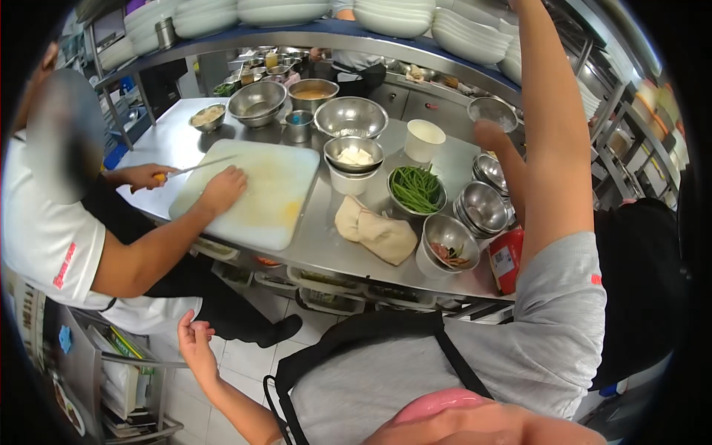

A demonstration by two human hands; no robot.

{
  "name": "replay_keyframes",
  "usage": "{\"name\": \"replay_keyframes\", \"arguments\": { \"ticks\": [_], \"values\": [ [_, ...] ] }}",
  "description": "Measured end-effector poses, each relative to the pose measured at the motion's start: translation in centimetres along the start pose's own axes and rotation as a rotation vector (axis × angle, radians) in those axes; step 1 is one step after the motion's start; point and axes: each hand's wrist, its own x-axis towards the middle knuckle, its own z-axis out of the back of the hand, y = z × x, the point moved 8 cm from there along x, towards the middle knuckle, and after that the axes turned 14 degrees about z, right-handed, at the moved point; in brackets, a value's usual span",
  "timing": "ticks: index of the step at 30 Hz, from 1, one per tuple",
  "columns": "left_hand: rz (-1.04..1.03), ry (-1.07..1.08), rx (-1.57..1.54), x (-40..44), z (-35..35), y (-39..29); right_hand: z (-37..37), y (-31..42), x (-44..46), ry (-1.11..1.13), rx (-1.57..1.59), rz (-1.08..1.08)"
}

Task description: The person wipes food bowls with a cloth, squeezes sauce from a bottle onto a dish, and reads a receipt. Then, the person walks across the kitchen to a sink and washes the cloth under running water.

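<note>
My left hand [196, 343] is raised over the floor, left of my body, its fingers loosely bent and apart, holding nothing. My right arm stretches up past the steel table [315, 245], and its hand is beyond the top edge. Nearest that arm are stacked steel bowls [486, 206], a red package [506, 259] and a bowl of cut food [449, 252]. A beige cloth [374, 230] lies beside a bowl of green beans [415, 189]. White pieces fill another bowl [354, 154], near a white tub [425, 141].
At the left, a co-worker holds a knife [196, 167] over a white cutting board [245, 193], the other hand flat on it. Another person's forearm [504, 159] reaches in at right beside a steel bowl [492, 113]. Stacked white plates [393, 16] line the shelf above.
</note>
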Motion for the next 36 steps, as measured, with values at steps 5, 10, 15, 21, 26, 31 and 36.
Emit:
{"name": "replay_keyframes", "arguments": {
  "ticks": [5,10,15,21,26,31,36],
  "values": [
    [-0.007,0.076,0.051,0.7,1.7,1.5,-2.5,5.1,-7.3,-0.024,-0.035,-0.141],
    [0.066,0.04,0.159,0.0,5.2,1.9,-9.8,4.8,-11.8,0.533,-0.408,0.476],
    [-0.007,0.036,0.231,0.0,8.4,0.2,-15.0,10.1,-23.3,0.95,-0.308,-0.102],
    [-0.038,0.142,0.102,-1.0,8.5,-1.3,-14.7,13.9,-33.0,1.34,-0.413,0.085],
    [-0.179,0.16,0.047,-2.3,10.8,-3.4,-8.8,13.7,-35.1,1.249,-0.499,-0.07],
    [-0.143,0.185,-0.035,-5.6,13.9,-3.0,-3.6,16.3,-42.8,1.207,-0.443,-0.162],
    [-0.12,0.244,0.0,-10.4,15.6,-1.4,1.2,15.5,-60.8,1.221,-0.336,-0.328]
  ]
}}
